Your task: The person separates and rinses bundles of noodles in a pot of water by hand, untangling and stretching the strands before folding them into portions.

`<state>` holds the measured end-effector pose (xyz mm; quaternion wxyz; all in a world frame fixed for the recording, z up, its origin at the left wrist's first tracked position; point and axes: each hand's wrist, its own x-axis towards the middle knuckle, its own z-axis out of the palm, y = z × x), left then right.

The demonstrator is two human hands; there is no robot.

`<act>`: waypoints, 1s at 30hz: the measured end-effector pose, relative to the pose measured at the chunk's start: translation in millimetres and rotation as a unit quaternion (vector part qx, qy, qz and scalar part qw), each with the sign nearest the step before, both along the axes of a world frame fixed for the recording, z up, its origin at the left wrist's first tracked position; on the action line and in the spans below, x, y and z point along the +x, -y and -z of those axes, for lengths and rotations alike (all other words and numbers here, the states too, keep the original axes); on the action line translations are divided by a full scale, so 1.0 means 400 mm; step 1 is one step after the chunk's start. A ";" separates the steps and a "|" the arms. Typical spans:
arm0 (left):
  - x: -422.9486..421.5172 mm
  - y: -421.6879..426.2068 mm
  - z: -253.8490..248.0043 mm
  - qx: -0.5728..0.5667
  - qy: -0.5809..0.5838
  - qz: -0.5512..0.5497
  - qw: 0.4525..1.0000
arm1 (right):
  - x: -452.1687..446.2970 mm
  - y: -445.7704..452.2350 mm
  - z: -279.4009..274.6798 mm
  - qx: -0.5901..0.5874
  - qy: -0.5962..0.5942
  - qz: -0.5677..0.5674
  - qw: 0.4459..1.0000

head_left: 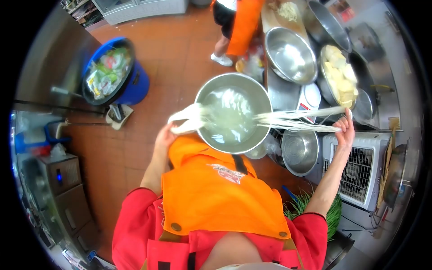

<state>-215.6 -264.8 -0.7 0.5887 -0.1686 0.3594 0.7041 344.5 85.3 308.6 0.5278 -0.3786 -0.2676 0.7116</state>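
A large round metal pot [208,88] stands in front of me, with cloudy, shiny water [231,105] in it. White noodles [290,116] stretch across the pot from side to side, their middle lost in the water or blurred. My left hand [166,134] grips a thick looped bundle of them just outside the left rim. Far out to the right, my right hand [345,129] holds the other end up, the strands pulled long and spread between fingers and thumb. These strands pass above a small white scale [310,95].
On the right counter are a steel bowl [291,51] and a bowl of pale yellow chunks [339,76]. Below them sit a metal basin [300,150], a grey heater-like unit [358,173] and green stalks [302,203]. A blue bin [138,85] stands left. Another person [240,27] is ahead.
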 end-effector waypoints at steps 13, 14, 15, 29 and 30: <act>-0.018 0.005 -0.072 0.040 -0.031 0.074 0.996 | -0.383 0.162 -0.256 0.124 0.001 -0.264 0.956; -0.023 0.011 -0.065 0.041 -0.032 0.082 0.995 | -0.406 0.170 -0.282 0.138 -0.001 -0.274 0.952; -0.029 0.015 -0.055 0.042 -0.033 0.092 0.994 | -0.427 0.175 -0.307 0.151 -0.004 -0.283 0.947; 0.001 -0.072 0.045 -0.094 -0.169 0.216 0.957 | -0.532 0.187 -0.467 0.221 0.004 -0.324 0.920; 0.013 -0.082 -0.024 -0.171 -0.221 0.217 0.935 | -0.532 0.177 -0.450 0.212 0.028 -0.324 0.922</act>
